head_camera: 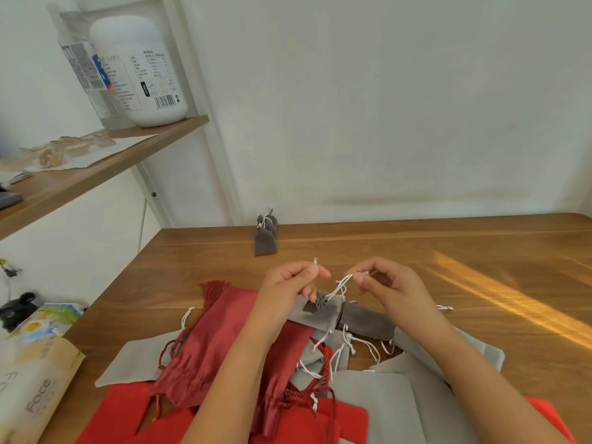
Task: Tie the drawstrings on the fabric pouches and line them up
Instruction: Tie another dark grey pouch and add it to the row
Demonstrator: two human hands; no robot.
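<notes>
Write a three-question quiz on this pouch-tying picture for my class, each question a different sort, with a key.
1. True or false: the left hand and the right hand each pinch a white drawstring.
2. At which edge of the table do the tied dark pouches stand? A near; B far; C right.
3. Fill in: the pouch being tied is ___ in colour.
Key: 1 true; 2 B; 3 grey.

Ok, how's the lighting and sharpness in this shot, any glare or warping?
Head view: a warm sunlight streak glares across the right of the table; the shelf at far left looks soft and slanted by wide-angle warping; the left hand and right hand, pinching the white drawstring of the grey pouch, are reasonably sharp.
</notes>
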